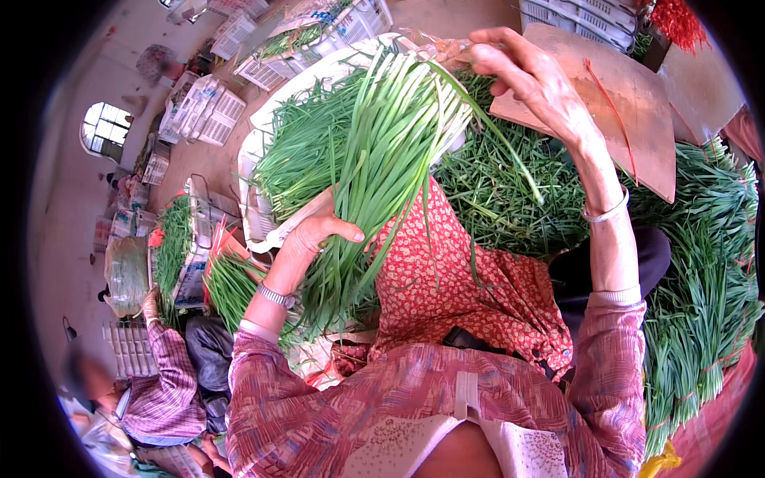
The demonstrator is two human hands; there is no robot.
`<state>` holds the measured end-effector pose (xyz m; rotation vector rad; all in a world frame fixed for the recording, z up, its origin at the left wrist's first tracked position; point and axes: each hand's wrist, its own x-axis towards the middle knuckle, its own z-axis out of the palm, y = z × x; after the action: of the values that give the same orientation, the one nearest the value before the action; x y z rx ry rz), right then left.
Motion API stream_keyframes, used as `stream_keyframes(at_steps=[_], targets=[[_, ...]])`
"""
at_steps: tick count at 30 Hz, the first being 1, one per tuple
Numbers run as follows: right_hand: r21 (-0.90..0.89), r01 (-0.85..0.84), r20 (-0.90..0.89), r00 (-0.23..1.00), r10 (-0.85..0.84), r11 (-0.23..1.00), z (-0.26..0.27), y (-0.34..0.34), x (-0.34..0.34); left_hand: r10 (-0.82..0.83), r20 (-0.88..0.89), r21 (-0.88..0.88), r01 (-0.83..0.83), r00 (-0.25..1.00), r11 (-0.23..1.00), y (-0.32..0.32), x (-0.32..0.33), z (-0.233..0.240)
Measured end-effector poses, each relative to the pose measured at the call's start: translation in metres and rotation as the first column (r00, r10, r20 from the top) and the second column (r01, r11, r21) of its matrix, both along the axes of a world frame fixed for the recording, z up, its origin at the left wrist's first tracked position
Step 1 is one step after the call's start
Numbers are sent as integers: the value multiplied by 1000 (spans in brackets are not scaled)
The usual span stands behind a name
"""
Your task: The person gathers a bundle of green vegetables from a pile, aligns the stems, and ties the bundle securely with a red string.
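Observation:
My left hand (323,232) is shut around the leafy part of a large bunch of garlic chives (394,137). The pale stem ends point up and away, and the green tips hang down past my wrist. One long leaf (490,131) slants out from the stem ends to the right. My right hand (526,77) is raised just right of the stem ends, its fingers bent and apart, with nothing visible in them. Behind the bunch, more chives (311,143) lie in a white plastic crate (246,164).
Loose green leaves (508,185) are heaped right of my red flowered apron (430,257). A brown board (621,107) bears a red tie (615,119). Tied chive bundles (693,269) are stacked at right. A co-worker in a striped top (161,394) sits at left, near crates (203,113).

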<state>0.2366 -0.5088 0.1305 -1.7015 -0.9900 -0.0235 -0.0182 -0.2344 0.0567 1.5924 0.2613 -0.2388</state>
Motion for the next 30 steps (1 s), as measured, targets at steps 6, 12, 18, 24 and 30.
stream_keyframes(at_steps=[6,12,18,24,30], targets=[[-17,171,552,823,-133,985,-7,30,6,9,29,2,-9,1000,1000,-7,3,-1],[-300,525,570,768,-292,796,-53,-41,72,51,-50,-113,-56,997,992,-11,-9,4],[-221,84,75,995,-69,972,-66,-17,14,87,-73,-100,-94,994,991,-7,-10,-4],[-178,13,77,997,0,984,-58,24,0,0,-61,-120,-7,998,993,-15,-7,0],[-386,528,473,817,-329,756,-116,-13,49,225,-22,130,-220,974,967,-28,-25,12]])
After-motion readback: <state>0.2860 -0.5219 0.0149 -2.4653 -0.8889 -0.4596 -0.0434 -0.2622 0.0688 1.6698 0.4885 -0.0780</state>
